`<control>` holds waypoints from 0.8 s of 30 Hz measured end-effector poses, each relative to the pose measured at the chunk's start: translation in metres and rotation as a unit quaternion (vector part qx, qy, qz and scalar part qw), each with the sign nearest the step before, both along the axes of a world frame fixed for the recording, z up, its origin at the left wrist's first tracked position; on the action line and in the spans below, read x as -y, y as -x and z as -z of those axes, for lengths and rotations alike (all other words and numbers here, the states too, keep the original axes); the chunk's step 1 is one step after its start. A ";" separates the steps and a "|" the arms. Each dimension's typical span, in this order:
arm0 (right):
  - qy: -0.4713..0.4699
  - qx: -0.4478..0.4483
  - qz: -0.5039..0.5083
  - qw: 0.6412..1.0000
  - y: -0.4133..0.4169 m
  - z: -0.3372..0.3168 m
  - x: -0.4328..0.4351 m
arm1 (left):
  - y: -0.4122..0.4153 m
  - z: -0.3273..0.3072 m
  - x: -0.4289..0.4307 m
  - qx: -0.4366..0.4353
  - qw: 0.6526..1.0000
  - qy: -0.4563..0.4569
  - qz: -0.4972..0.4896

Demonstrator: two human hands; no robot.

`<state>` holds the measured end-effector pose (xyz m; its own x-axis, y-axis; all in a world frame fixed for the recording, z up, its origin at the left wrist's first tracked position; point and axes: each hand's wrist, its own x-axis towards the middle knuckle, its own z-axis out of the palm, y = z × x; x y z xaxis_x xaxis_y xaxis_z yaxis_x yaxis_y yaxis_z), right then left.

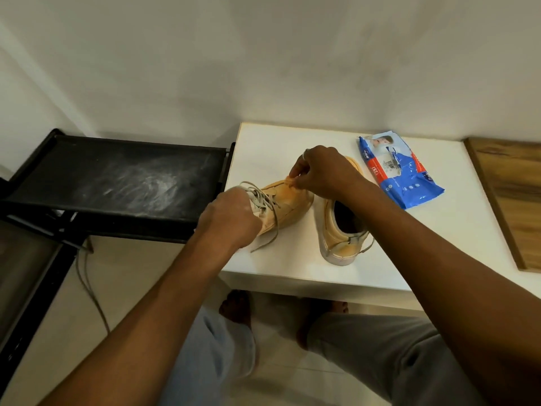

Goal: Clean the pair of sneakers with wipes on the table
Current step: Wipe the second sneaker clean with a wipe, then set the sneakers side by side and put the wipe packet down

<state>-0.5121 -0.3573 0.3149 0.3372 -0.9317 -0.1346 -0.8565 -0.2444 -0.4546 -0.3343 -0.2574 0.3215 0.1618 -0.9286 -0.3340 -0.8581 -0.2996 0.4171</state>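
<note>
Gripping tan sneaker (pixel 288 200) by laced collar with left hand (pixel 231 221), pinching toe with right hand (pixel 325 171); likely light, pliable, steadiest at collar.

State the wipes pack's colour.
The wipes pack is mainly blue with a red band; head view.

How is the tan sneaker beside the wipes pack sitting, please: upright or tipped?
Upright: the tan canvas sneaker rests on its white sole, dark opening facing up.

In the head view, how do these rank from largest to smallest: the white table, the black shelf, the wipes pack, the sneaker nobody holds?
1. white table
2. black shelf
3. wipes pack and free sneaker: they look alike, and the sneaker is partly hidden, so I do not rank them.
</note>
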 end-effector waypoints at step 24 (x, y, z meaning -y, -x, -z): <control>0.020 0.175 0.431 0.885 0.178 0.019 0.040 | 0.039 0.033 0.012 -0.319 0.931 0.008 -0.176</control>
<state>-0.6902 -0.3971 0.2964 -0.4856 -0.8653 -0.1242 -0.5414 0.4092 -0.7345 -0.3737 -0.2698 0.2883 0.2296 -0.8611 -0.4536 -0.2844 -0.5051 0.8149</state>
